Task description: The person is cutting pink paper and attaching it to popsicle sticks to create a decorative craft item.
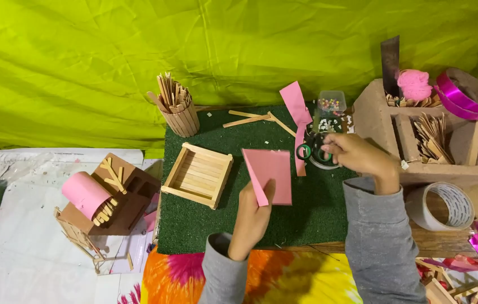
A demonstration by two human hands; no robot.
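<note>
My left hand (250, 217) holds a folded pink sheet of paper (270, 174) by its lower edge, above a dark green mat (306, 214). My right hand (357, 156) reaches to the right of the sheet and grips green-handled scissors (309, 151), next to a round clear container. A long pink paper strip (298, 118) stands bent just behind the scissors. A shallow tray made of wooden sticks (198, 174) lies on the mat left of the pink sheet.
A stick cup full of wooden sticks (177, 110) stands at the mat's back left. A small clear box of coloured beads (331, 104), a cardboard organiser (430, 135) with sticks, tape rolls (441, 205) and pink ribbon (464, 90) are on the right. A stick model with a pink roll (98, 197) sits left.
</note>
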